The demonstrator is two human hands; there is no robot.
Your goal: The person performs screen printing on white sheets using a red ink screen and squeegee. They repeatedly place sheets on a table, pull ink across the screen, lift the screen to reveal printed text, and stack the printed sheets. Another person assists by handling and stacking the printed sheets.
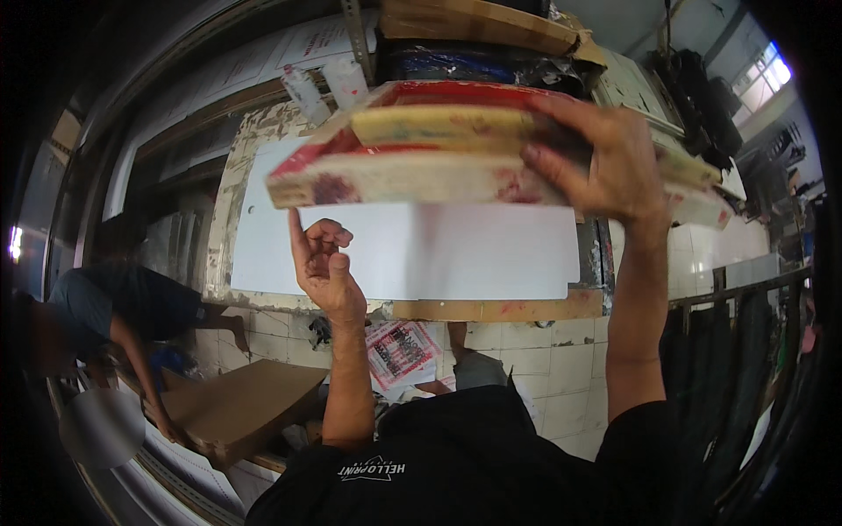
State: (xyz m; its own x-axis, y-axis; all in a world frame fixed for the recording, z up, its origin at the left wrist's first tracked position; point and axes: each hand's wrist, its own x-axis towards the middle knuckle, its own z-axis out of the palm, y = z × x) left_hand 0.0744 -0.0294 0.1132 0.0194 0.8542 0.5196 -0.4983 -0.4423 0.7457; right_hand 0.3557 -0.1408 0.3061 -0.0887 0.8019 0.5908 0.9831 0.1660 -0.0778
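A wooden screen-printing frame [307,182], stained red, is held tilted above the worktable, slightly blurred. Across it lies a long squeegee with a yellowish wooden handle [438,125]. My right hand [605,162] is closed round this handle, thumb on the near side and fingers on the far side. The palm hides part of the handle and the frame. My left hand [329,263] is below the frame's near left corner. Its index finger points up and seems to touch the frame's underside, while the other fingers are loosely bent around nothing. A large white sheet [500,254] lies flat beneath.
The worktable [491,310] has a paint-spattered edge. Two whitish plastic containers [344,81] stand at its far left. Cardboard [478,22] is stacked behind. At the lower left, another person [132,307] reaches to a brown cardboard box [241,403]. Dark metal racks [737,333] stand right.
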